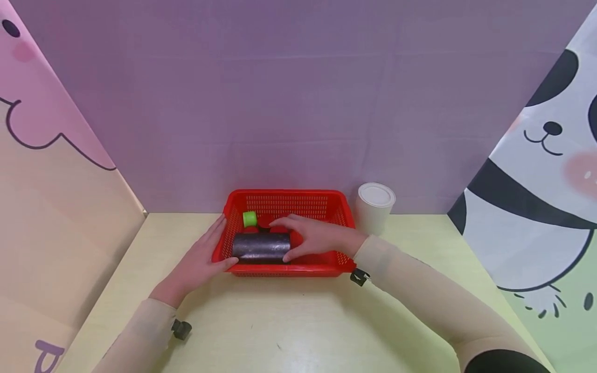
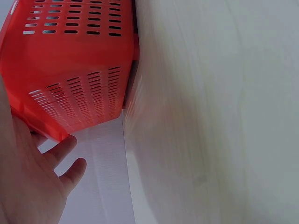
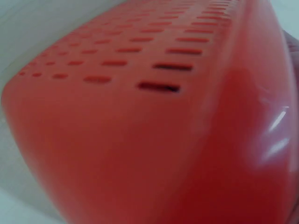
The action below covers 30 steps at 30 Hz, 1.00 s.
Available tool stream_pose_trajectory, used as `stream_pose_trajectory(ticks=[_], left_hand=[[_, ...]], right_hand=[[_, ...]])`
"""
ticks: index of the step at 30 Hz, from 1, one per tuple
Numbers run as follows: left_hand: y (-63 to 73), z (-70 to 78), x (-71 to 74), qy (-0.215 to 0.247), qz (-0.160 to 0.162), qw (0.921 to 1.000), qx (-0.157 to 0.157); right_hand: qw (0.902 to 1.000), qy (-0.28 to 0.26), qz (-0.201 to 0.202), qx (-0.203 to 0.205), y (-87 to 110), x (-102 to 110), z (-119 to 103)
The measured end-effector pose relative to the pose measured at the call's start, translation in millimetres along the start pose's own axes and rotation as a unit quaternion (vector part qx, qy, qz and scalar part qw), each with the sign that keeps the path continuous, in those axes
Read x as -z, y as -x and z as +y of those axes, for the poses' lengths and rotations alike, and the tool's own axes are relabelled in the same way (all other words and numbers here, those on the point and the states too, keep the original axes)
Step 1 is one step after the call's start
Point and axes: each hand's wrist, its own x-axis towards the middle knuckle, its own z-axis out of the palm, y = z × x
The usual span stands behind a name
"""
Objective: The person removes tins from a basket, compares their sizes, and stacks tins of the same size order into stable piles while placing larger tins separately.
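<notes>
A red plastic basket (image 1: 291,270) with slotted walls stands on the table. Across its front left lies a dark, shiny cylinder (image 1: 261,247). Behind that are a small green cap-like piece (image 1: 249,219) and a red rounded thing (image 1: 266,220), partly hidden. My left hand (image 1: 205,259) rests on the basket's left side, fingers along the rim and thumb at the front left corner. In the left wrist view its fingers (image 2: 63,149) look loosely extended. Inside the basket, my right hand (image 1: 317,237) spreads thumb and fingers apart, the thumb by the cylinder's right end.
A white lidded tub (image 1: 374,207) stands close behind the basket's right end. The pale wooden table (image 1: 289,321) reaches a purple backdrop (image 1: 298,103). A printed panda panel (image 1: 536,181) borders the right side. Only the red basket wall (image 3: 117,149) fills the right wrist view.
</notes>
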Motion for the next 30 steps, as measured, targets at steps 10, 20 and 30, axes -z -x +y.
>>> stream_pose_trajectory(ticks=[10,20,30], left_hand=[[2.5,2.3,0.2,0.001,-0.002,1.0000,0.008],[4.7,5.0,3.2,-0.002,-0.001,0.9999,0.012],[7.6,7.6,5.3,-0.003,-0.001,0.9999,0.011]], right_hand=[[0.9988,0.031,-0.036,-0.015,-6.0,-5.8,7.7],[0.9994,0.018,-0.027,-0.012,-9.4,-9.6,13.0],[0.9997,-0.026,0.002,-0.004,-7.2,-10.7,15.2]])
